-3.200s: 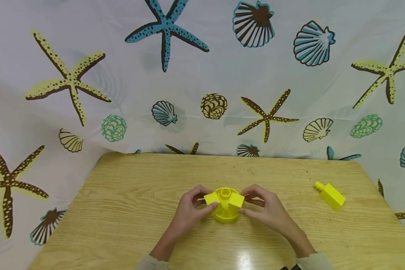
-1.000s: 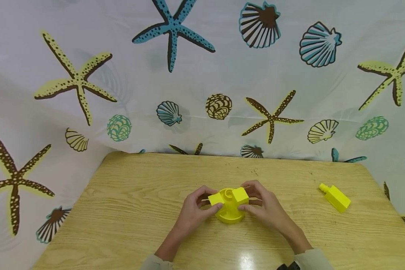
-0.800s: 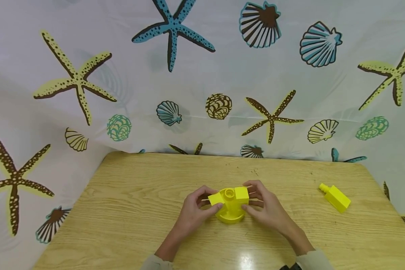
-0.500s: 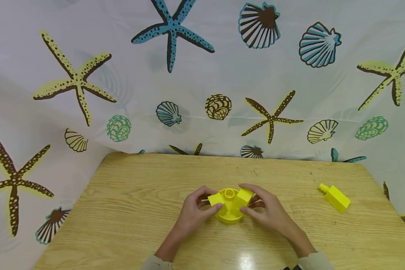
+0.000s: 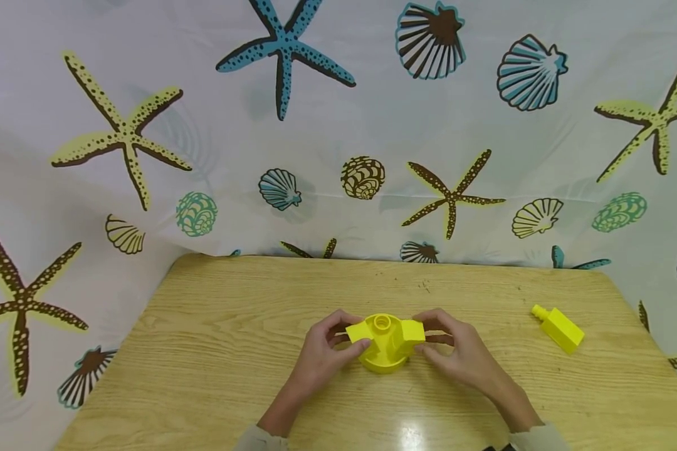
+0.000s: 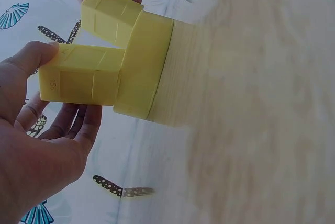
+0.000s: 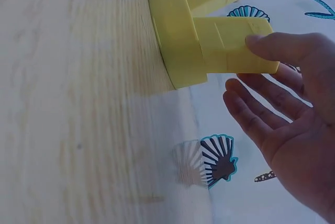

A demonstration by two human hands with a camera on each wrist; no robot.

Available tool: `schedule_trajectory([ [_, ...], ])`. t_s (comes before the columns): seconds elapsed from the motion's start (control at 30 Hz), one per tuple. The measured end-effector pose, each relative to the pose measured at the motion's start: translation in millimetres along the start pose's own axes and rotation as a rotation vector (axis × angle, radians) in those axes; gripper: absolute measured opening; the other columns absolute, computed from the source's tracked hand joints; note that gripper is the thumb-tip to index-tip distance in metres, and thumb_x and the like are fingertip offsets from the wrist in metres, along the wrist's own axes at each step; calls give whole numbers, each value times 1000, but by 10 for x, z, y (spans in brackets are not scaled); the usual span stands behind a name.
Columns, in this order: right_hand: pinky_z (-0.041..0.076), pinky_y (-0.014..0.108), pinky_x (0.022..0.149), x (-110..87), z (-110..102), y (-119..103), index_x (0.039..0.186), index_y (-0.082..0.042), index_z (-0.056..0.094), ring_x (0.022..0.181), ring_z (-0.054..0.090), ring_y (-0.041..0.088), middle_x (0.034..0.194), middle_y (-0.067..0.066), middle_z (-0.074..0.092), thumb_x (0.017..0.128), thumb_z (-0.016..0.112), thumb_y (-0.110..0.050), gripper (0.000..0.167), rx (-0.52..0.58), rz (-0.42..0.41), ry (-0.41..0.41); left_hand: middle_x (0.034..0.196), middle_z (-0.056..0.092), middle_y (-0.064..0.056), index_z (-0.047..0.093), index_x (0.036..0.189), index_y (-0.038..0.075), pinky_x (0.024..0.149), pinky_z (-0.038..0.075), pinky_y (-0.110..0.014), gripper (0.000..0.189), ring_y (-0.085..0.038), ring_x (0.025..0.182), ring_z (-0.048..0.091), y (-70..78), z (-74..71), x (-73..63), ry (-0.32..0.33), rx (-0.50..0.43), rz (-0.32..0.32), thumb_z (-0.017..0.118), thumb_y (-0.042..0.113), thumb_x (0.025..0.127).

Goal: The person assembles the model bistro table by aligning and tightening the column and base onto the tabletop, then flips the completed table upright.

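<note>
A round yellow base stands on the wooden table, with a ring-shaped socket showing at its back. Two yellow rectangular blocks rise from it, one on either side. My left hand grips the left block, thumb on its near face and fingers behind. On the other side my right hand pinches the right block; in the right wrist view its thumb presses one face while the fingers curve around the far side. How the blocks' lower ends sit in the base is hidden.
A third yellow block with a stepped round peg lies on its side at the right of the wooden table. Behind the table hangs a white cloth printed with starfish and shells.
The right block has turned, shifting left, then back out to the right with my right hand on it. My left hand keeps its grip on the left block. The third block has not moved.
</note>
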State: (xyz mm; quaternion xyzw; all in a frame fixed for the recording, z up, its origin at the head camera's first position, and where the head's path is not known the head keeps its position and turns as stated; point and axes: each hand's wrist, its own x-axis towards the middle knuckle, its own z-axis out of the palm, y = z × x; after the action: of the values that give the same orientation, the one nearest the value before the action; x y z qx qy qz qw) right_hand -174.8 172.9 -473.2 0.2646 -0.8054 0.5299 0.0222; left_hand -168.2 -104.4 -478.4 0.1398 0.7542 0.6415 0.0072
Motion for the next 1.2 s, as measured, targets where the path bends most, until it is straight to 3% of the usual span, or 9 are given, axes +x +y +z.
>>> schedule_trajectory([
  [0.23, 60, 38, 89, -18, 20, -28, 114, -6, 61, 101, 72, 26, 116, 12, 72, 83, 87, -7, 41, 21, 19, 5, 118, 66, -5, 70, 113, 11, 94, 56, -33, 27, -20, 111, 64, -3, -3, 0, 2, -3, 10, 82, 10, 89],
  [0.4, 61, 39, 85, 4, 51, -21, 124, -8, 64, 95, 71, 22, 119, 9, 71, 81, 89, -13, 50, -6, 25, -14, 119, 66, -4, 70, 112, 11, 95, 57, -33, 27, -20, 112, 64, 0, -10, -2, -1, -4, 12, 82, 10, 89],
  [0.53, 61, 39, 86, 22, 65, 5, 138, -6, 62, 105, 69, 27, 132, 13, 66, 85, 85, -12, 58, -19, 9, -65, 119, 66, -5, 69, 113, 10, 95, 57, -34, 27, -22, 112, 64, 7, -11, -2, -5, -6, 15, 82, 10, 89],
  [0.7, 58, 38, 93, 34, 92, 33, 138, -5, 61, 124, 61, 35, 137, 13, 64, 87, 82, -10, 55, 2, -16, -89, 120, 66, -9, 69, 113, 6, 96, 57, -35, 27, -25, 112, 64, 6, -11, 0, -8, -10, 19, 81, 8, 89],
  [1.2, 58, 36, 91, 45, 136, -21, 129, -8, 63, 122, 63, 36, 130, 12, 66, 86, 84, -11, 48, -41, 5, -59, 121, 66, -11, 69, 111, 4, 96, 56, -33, 25, -25, 114, 63, 5, -11, 7, -7, -41, -7, 81, 7, 89],
])
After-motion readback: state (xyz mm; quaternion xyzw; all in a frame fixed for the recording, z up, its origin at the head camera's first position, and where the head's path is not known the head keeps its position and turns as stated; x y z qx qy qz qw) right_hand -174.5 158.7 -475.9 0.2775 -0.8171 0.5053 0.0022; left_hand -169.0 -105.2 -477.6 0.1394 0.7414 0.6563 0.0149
